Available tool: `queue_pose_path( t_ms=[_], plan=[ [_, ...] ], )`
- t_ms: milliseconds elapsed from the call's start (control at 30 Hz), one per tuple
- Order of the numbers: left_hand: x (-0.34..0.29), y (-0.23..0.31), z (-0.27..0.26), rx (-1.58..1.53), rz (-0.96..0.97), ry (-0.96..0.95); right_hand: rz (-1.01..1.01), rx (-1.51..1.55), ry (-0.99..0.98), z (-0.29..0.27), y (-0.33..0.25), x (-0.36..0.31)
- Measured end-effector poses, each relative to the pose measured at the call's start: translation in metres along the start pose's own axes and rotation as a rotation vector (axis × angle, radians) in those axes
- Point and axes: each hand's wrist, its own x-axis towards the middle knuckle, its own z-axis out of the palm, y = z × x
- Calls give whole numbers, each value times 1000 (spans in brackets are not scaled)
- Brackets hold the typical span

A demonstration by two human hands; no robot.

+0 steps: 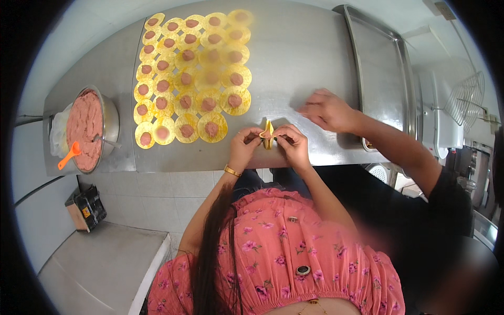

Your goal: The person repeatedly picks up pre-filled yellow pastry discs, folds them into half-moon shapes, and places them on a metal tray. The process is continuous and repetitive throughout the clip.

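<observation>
Between my two hands, close to the table's front edge, a yellow dumpling wrapper [268,127] is folded up around a dab of pink filling. My left hand [243,150] pinches its left side, fingertips pressed together. From the right, my right hand [295,149] pinches the opposite side. Ahead and to the left lie rows of flat round yellow wrappers [225,128], each with a lump of pink filling [211,129] at its middle. Some of the far ones look blurred.
A co-worker's hand [331,111] reaches over the steel table [299,47] just right of mine, slightly blurred. A metal bowl [112,119] of pink filling stands left, holding an orange spoon [70,155] and a metal utensil. A large metal tray [359,58] lies right. A box [85,209] sits below left.
</observation>
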Motion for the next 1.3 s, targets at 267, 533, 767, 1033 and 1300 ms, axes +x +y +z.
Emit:
queue_pose_path(
  t_ms=[267, 533, 767, 1033, 1300],
  plan=[
    [-6, 7, -5, -399, -152, -19, 134, 607, -106, 2, -14, -7],
    [-24, 17, -9, -560, -54, 15, 164, 277, -101, 4, -8, -13],
    [-17, 10, -16, 169, 227, 3, 46, -170, -104, 1, -4, -11],
    [-13, 16, -5, 380, 371, -72, -36, -332, -124, -1, -14, -15],
    [-12, 13, -2, 482, 441, -154, 16, -469, -106, -2, -13, -20]
  ],
)
